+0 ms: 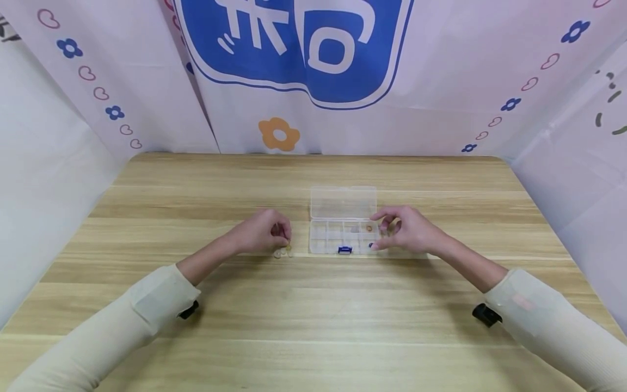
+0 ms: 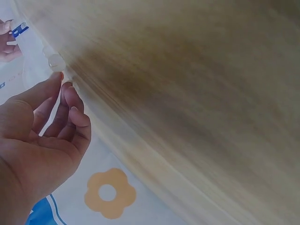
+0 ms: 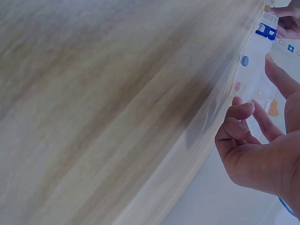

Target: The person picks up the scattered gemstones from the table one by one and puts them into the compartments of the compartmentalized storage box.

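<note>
A clear plastic compartment box (image 1: 318, 246) lies with its lid (image 1: 343, 202) raised at the back and a blue latch (image 1: 345, 250) at the front. My right hand (image 1: 409, 231) holds the box's right end, thumb at the front corner and index finger near the back corner. Inside, on the right, are a small orange ring (image 1: 369, 228) and a dark blue round piece (image 3: 244, 61). Left of the box, my left hand (image 1: 262, 233) pinches a small yellow piece (image 1: 288, 247) close over the table. Small clear round pieces (image 1: 277, 253) lie beneath those fingertips.
The wood-grain table (image 1: 313, 326) runs back to a white printed curtain (image 1: 416, 125) with a blue sign and an orange flower (image 1: 279, 134). Black wrist devices (image 1: 486, 314) show under both pale sleeves (image 1: 161, 299).
</note>
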Motion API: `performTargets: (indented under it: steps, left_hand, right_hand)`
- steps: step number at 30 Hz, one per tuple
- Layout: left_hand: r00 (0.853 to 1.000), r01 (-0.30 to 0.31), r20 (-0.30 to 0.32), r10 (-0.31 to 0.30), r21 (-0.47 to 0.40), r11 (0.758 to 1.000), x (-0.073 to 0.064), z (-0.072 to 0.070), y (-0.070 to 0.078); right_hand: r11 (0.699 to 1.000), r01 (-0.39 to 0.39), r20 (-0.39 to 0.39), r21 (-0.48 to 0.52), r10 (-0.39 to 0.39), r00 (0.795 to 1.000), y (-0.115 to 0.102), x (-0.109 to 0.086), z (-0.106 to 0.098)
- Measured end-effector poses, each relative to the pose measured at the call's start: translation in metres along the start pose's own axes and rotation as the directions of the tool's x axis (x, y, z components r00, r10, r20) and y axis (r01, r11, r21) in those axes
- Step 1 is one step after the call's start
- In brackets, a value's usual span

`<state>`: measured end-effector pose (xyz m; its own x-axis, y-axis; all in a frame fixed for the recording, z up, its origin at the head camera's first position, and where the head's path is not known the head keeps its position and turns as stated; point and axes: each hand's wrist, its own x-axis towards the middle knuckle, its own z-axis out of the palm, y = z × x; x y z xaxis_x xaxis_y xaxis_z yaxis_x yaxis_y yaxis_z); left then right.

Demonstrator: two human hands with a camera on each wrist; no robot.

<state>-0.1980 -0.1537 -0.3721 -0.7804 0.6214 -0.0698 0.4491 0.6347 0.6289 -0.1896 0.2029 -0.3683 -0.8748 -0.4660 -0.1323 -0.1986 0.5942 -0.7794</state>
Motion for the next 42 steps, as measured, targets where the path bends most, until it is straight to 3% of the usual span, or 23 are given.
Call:
performTargets:
  steps: [12, 22, 42]
  left_hand:
    - [0.999, 0.02, -0.027, -0.021, -0.029, 0.999, 0.003, -0.003, 0.011]
    - [0.996, -0.064, -0.07, 0.062, -0.028, 0.998, 0.012, -0.003, 0.022]
    - [0.992, -0.101, -0.076, 0.097, -0.048, 0.994, 0.031, 0.006, 0.046]
  right_hand:
    - [1.0, 0.008, -0.01, -0.011, -0.008, 1.0, 0.002, 0.001, 0.0]
    - [1.0, 0.008, -0.005, -0.015, -0.008, 1.0, 0.003, 0.001, 0.0]
    - [1.0, -0.002, -0.009, -0.021, 0.002, 1.0, 0.003, 0.002, 0.001]
